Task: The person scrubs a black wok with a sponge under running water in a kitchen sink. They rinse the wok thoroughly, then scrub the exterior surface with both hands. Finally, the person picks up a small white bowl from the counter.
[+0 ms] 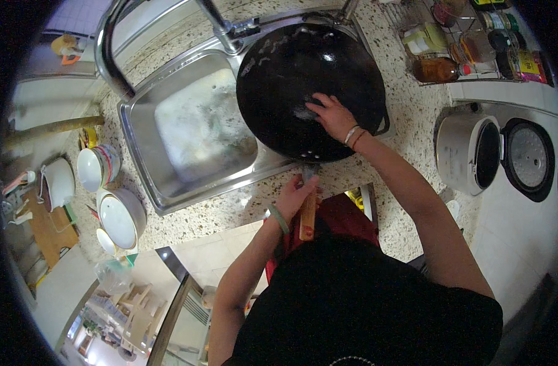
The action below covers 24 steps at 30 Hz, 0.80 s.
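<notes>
A large black wok [273, 79] lies over the right part of the sink, its inside facing up. My left hand [295, 195] is closed round its wooden handle [307, 216], which points toward me. Inside the wok, my right hand [337, 119] reaches down to the wall with its fingers apart. Beside those fingertips is a greyish patch that I cannot make out as suds, shine or a scrubber. The left basin of the steel sink [138, 131] holds cloudy, foamy water [193, 122].
A chrome faucet [105, 61] arches over the far left of the sink. Bowls [120, 213] stand on the speckled counter at left. At right are an open rice cooker [465, 149] and a wire rack with bottles [434, 70] and jars.
</notes>
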Tool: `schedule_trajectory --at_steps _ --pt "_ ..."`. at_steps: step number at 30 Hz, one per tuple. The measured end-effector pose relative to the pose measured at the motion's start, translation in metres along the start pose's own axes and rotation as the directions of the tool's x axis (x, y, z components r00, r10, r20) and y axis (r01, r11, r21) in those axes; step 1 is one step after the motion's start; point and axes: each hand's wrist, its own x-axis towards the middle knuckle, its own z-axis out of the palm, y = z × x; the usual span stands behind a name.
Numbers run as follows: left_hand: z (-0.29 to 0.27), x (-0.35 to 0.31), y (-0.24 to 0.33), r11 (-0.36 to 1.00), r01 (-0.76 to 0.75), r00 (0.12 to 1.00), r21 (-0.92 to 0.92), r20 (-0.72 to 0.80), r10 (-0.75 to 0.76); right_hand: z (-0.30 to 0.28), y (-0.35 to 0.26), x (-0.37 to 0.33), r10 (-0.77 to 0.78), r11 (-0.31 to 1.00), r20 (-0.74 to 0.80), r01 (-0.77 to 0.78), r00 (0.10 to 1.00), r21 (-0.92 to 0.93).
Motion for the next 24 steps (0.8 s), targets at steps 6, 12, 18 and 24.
schedule_trajectory --at_steps 6,12,18,24 --pt "0.021 0.002 0.016 0.999 0.04 0.999 -0.019 -0.029 -0.04 -0.014 -0.029 -0.004 -0.034 0.999 0.188 0.029 0.982 0.027" --pt "0.014 -0.002 -0.001 0.961 0.107 0.991 -0.254 0.11 -0.081 -0.048 -0.047 -0.045 -0.035 0.952 0.438 -0.103 0.898 0.287" --pt "0.013 0.006 -0.006 0.945 0.196 0.974 -0.263 0.162 -0.157 -0.034 -0.05 -0.012 -0.046 0.987 0.365 -0.013 0.93 0.157" --pt "0.009 0.006 -0.005 0.953 0.174 0.983 -0.248 0.101 -0.153 -0.046 -0.063 -0.007 -0.049 0.996 0.436 0.011 0.898 0.088"
